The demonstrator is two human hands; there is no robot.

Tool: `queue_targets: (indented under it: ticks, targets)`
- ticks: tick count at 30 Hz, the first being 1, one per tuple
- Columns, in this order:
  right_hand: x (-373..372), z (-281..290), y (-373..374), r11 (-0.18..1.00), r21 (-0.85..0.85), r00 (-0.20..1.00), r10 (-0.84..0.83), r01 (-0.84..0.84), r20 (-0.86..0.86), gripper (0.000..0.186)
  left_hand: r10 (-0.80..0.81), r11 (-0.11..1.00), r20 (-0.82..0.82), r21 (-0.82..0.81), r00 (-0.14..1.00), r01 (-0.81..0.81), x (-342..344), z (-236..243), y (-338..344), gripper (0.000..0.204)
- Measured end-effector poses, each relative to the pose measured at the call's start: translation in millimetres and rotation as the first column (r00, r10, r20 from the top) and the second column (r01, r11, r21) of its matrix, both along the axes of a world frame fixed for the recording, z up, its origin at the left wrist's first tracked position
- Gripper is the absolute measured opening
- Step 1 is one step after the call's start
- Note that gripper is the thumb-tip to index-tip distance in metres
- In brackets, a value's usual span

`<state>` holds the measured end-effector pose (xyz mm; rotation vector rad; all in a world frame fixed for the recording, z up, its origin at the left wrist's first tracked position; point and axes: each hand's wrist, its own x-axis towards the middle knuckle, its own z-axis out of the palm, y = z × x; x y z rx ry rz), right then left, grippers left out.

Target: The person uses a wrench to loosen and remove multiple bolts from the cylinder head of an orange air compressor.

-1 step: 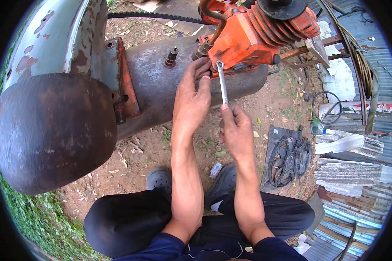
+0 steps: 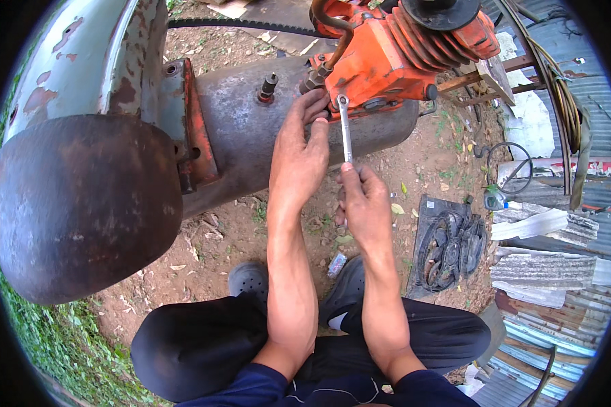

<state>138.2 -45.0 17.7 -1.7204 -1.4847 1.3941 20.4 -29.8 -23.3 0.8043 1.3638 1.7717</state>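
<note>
My right hand [image 2: 365,207] is closed around the shank of a silver combination wrench [image 2: 347,132]. The wrench's ring end sits over a bolt at the lower edge of an orange compressor pump [image 2: 366,64]. Just left of that ring, my left hand [image 2: 301,152] presses its bent fingers and thumb together against the pump's base; whatever its fingertips grip there is hidden. Beneath the pump lies a dark grey metal air tank [image 2: 234,108], with a small black valve fitting [image 2: 269,88] standing on it. A copper-brown pipe [image 2: 343,44] joins the pump near my left fingertips.
At left, a rusty rounded metal housing [image 2: 81,203] bulges toward me. A black drive belt [image 2: 244,24] crosses behind the tank. On the ground at right lies a mat [image 2: 424,224] with a dark coiled part [image 2: 451,251]. Corrugated sheets [image 2: 550,268] and coiled hose [image 2: 567,102] line the right side.
My right hand and the wrench's handle end have shifted slightly to the left. The ring end stays on the bolt, and my left hand keeps its place.
</note>
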Motion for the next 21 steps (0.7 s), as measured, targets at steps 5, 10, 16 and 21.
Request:
queue_targets:
  ticks: [5, 10, 16, 21]
  targets:
    - [-13.2, -6.2, -4.2, 0.997, -0.074, 0.976, -0.012, -0.004, -0.216, 0.03, -0.007, 1.0, 0.032, -0.02, 0.999, 0.007, -1.2, 0.7, -1.2, 0.039]
    - [9.6, -2.8, 9.1, 0.984, -0.159, 0.986, 0.057, -0.082, -0.158, 0.033, -0.001, 1.0, 0.032, -0.009, 0.999, 0.002, 0.7, -1.6, 0.4, 0.038]
    - [73.7, 9.8, 107.7, 0.913, 0.045, 0.876, 0.375, -0.406, 0.304, 0.04, -0.013, 1.0, 0.016, 0.018, 1.0, 0.013, -0.1, -0.6, -0.9, 0.038]
    - [73.8, 33.2, 136.6, 0.628, 0.31, 0.639, 0.404, -0.714, 0.654, 0.042, -0.025, 0.998, 0.027, 0.066, 0.999, 0.023, -0.4, -5.5, -1.1, 0.039]
